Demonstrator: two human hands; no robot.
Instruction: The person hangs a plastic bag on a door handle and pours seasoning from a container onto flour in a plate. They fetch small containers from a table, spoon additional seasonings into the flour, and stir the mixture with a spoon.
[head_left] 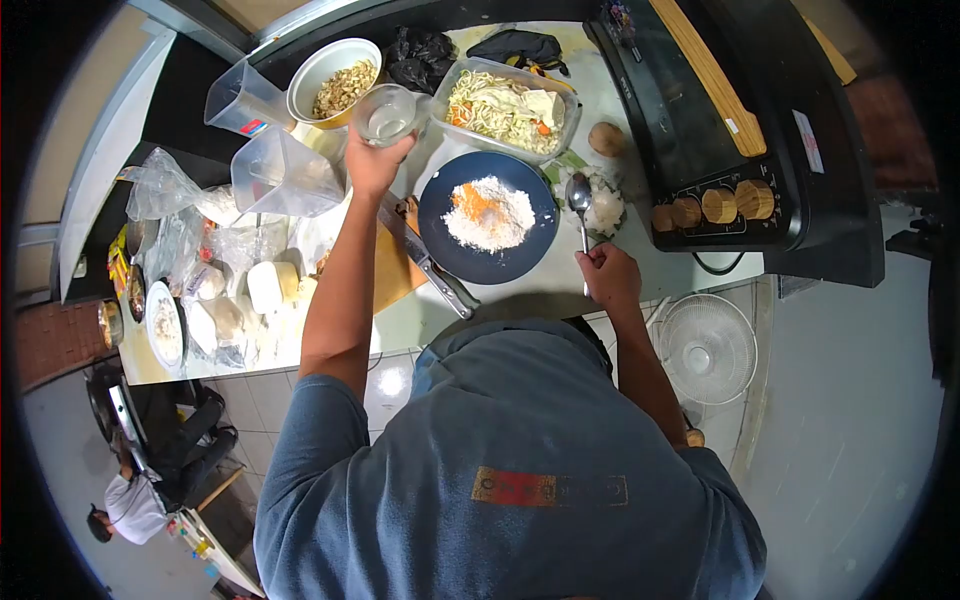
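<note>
My left hand [374, 160] is closed around a clear glass [385, 115], raised over the far left of the worktop. Whether the glass holds anything, I cannot tell. In my right hand [610, 276] is a metal spoon [580, 198], gripped by its handle with the bowl pointing away from me. Between the hands stands a dark blue bowl [433, 225] holding white powder [495, 228] with an orange powder [470, 203] on top. A large knife [430, 262] lies at the bowl's left, partly over a wooden board [392, 275]. White chopped pieces [605, 208] lie beneath the spoon.
Behind the bowl sit a plastic tub [571, 125] of shredded vegetables and a white bowl [300, 92] of chopped pieces. Plastic jugs [285, 175] and bags [180, 250] crowd the left. A black stove [800, 170] stands right, above a white basket [708, 348]. Another person [135, 508] is lower left.
</note>
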